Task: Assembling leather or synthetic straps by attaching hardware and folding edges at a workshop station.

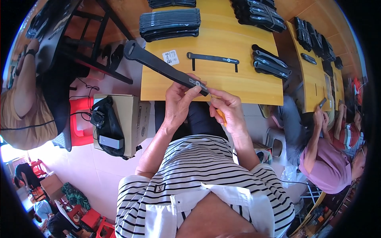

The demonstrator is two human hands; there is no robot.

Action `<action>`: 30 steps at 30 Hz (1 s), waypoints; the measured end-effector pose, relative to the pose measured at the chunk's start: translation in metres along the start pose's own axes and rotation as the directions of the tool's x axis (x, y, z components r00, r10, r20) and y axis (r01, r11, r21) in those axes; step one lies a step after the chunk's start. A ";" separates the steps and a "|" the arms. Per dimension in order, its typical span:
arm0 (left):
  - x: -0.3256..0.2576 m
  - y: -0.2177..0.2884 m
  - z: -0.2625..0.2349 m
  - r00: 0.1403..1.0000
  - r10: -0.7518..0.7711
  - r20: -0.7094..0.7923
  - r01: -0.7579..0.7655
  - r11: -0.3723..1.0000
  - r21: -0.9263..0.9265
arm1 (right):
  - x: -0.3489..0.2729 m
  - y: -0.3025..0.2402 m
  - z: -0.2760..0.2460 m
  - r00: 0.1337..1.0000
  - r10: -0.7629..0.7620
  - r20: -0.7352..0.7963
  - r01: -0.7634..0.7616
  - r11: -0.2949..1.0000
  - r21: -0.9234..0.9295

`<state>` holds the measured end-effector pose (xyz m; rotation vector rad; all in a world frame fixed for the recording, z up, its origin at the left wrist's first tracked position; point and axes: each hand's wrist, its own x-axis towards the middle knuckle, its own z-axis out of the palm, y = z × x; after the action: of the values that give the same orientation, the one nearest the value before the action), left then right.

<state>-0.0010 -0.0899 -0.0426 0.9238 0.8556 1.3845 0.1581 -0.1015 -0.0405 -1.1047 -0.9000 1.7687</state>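
Observation:
My left hand [177,102] is closed on the narrow end of a dark grey strap [154,65], thumb on top beside its printed mark. The strap slants up and away to the left over the table's near edge, its wide end having a round hole. My right hand [232,113] grips a small orange-handled tool [221,116]; fingers hide most of it, so its kind is unclear. The tool's thin tip and my right fingertips meet the strap's narrow end. A similar strap [213,58] lies across two short black marks on the yellow table [242,89].
A neat strap stack [170,24] stands at the back left, near a white label [170,57]. Fanned straps [271,62] lie at right, tied bundles [260,16] behind. Left of my legs is a cardboard box [135,123] carrying a black bag [109,131]. Co-workers sit on both sides.

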 end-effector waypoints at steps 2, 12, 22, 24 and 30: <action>-0.001 0.004 0.001 0.997 -0.070 -0.012 0.069 0.996 -0.048 | -0.001 -0.007 -0.002 1.000 -0.008 0.013 0.009 0.999 -0.044; 0.001 -0.001 -0.009 0.939 -0.320 0.122 0.342 0.899 -0.274 | -0.006 -0.025 -0.007 0.989 0.032 0.143 -0.011 0.989 -0.145; 0.007 0.010 -0.007 0.881 -0.439 0.177 0.466 0.871 -0.159 | -0.010 -0.011 -0.007 0.873 -0.374 0.312 0.487 0.692 -0.533; 0.008 0.010 -0.007 0.868 -0.454 0.203 0.485 0.863 -0.144 | -0.011 -0.008 -0.011 0.875 -0.374 0.308 0.484 0.707 -0.516; 0.009 0.015 -0.001 0.847 -0.511 0.148 0.520 0.854 -0.024 | -0.014 -0.009 -0.009 0.958 -0.205 0.203 0.259 0.921 -0.292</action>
<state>-0.0076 -0.0817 -0.0289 0.6619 0.8703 0.8626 0.1723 -0.1098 -0.0308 -1.0039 -1.3992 1.5699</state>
